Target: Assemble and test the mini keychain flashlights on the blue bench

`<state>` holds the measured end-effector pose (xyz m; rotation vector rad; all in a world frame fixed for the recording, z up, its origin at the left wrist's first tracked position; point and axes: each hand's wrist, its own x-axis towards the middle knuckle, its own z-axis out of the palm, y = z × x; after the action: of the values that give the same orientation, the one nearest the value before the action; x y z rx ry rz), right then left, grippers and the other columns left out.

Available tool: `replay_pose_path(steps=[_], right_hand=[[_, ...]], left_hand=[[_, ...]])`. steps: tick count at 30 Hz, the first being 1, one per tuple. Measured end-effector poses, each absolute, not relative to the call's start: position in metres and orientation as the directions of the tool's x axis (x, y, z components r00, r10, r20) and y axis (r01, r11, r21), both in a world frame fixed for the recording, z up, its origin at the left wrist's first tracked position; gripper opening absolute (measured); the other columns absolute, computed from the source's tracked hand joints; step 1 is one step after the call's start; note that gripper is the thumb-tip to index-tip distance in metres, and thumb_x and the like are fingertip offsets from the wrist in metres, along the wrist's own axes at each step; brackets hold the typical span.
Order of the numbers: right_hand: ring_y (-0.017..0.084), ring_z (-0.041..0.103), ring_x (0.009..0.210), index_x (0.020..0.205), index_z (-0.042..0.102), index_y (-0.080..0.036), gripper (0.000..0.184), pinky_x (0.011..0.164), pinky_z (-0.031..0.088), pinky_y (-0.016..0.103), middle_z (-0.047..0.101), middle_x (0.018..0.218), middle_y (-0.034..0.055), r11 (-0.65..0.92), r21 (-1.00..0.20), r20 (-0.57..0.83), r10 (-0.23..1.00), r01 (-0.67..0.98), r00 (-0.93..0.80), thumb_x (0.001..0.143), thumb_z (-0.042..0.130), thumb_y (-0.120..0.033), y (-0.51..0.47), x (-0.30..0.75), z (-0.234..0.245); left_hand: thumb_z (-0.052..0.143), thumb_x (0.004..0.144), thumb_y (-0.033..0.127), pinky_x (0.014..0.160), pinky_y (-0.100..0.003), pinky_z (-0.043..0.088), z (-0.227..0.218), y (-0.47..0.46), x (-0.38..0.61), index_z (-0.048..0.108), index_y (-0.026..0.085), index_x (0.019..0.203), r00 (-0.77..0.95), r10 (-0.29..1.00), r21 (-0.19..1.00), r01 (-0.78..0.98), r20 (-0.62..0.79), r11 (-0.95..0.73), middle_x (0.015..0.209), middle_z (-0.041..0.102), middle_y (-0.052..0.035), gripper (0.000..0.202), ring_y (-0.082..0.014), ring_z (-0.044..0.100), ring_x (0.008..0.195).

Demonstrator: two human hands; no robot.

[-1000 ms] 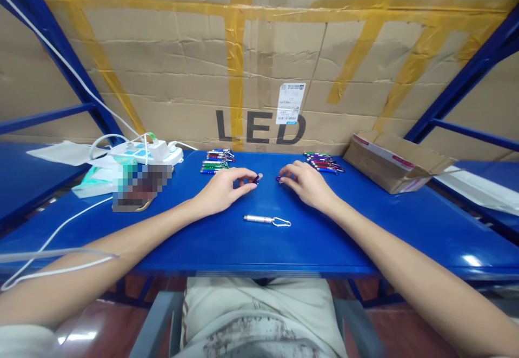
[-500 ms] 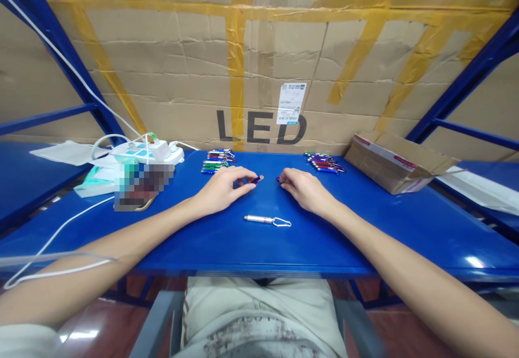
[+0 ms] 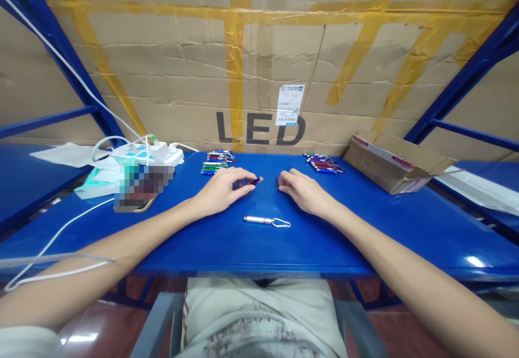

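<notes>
Beyond the silver penlight (image 3: 259, 219), left hand (image 3: 221, 190) pinches a purple penlight (image 3: 255, 180); right hand (image 3: 306, 190) fingers close on its cap (image 3: 279, 179), which could slip and roll off the counter (image 3: 365, 228).

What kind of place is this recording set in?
Likely a small warehouse or packing bench: a blue metal shelf as worktop, taped cardboard marked LED behind it, and batches of small keychain torches laid out in rows.
</notes>
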<state>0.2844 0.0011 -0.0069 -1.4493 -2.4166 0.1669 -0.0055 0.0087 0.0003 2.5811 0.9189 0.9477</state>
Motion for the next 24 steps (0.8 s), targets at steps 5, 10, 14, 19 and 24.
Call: replay_pose_path(steps=[5,10,14,19,24], right_hand=[[0.026,0.072,0.099,0.103,0.056,-0.024,0.01,0.08,0.045,0.031,0.078,0.11,0.0095,0.432,-0.339,0.178,0.902,0.836,-0.394,0.112,0.058,-0.024,-0.0006,0.2811,-0.0058],[0.026,0.073,0.095,0.107,0.058,-0.024,0.005,0.076,0.045,0.032,0.078,0.11,0.0091,0.494,-0.313,0.169,0.87,0.812,-0.464,0.112,0.058,-0.026,-0.0009,0.2821,-0.0079],[0.024,0.07,0.095,0.102,0.059,-0.023,0.009,0.082,0.048,0.033,0.075,0.107,0.0086,0.6,-0.316,0.239,0.8,0.735,-0.55,0.11,0.057,-0.019,0.0004,0.2857,-0.0099],[0.026,0.066,0.099,0.101,0.057,-0.022,0.016,0.086,0.05,0.035,0.071,0.106,0.0103,0.658,-0.229,0.261,0.751,0.717,-0.606,0.109,0.05,-0.01,-0.0036,0.2858,-0.0072],[0.028,0.064,0.099,0.103,0.06,-0.022,0.014,0.086,0.048,0.037,0.07,0.106,0.0114,0.66,-0.097,0.26,0.74,0.745,-0.621,0.111,0.05,-0.015,-0.0089,0.2819,-0.0011]], left_hand=[[0.068,0.107,0.038,0.092,-0.038,0.055,-0.0014,0.0097,-0.0055,0.079,0.024,0.124,0.592,0.625,0.404,0.477,0.508,-0.78,0.12,0.083,-0.0044,0.025,-0.0219,0.075,0.098],[0.069,0.107,0.036,0.093,-0.037,0.055,-0.0012,0.0098,-0.0056,0.078,0.023,0.125,0.591,0.619,0.4,0.473,0.517,-0.785,0.12,0.083,-0.0042,0.024,-0.0221,0.075,0.101],[0.069,0.107,0.035,0.093,-0.038,0.055,-0.001,0.0098,-0.0059,0.078,0.023,0.125,0.594,0.624,0.402,0.478,0.507,-0.781,0.12,0.083,-0.0043,0.024,-0.0225,0.075,0.1],[0.069,0.107,0.035,0.093,-0.039,0.055,-0.0017,0.0103,-0.0066,0.078,0.024,0.125,0.591,0.626,0.401,0.481,0.509,-0.78,0.12,0.083,-0.0041,0.024,-0.0226,0.075,0.1],[0.068,0.107,0.036,0.094,-0.039,0.055,-0.002,0.0106,-0.007,0.078,0.024,0.126,0.594,0.627,0.405,0.479,0.504,-0.779,0.119,0.083,-0.0041,0.025,-0.0221,0.074,0.098]])
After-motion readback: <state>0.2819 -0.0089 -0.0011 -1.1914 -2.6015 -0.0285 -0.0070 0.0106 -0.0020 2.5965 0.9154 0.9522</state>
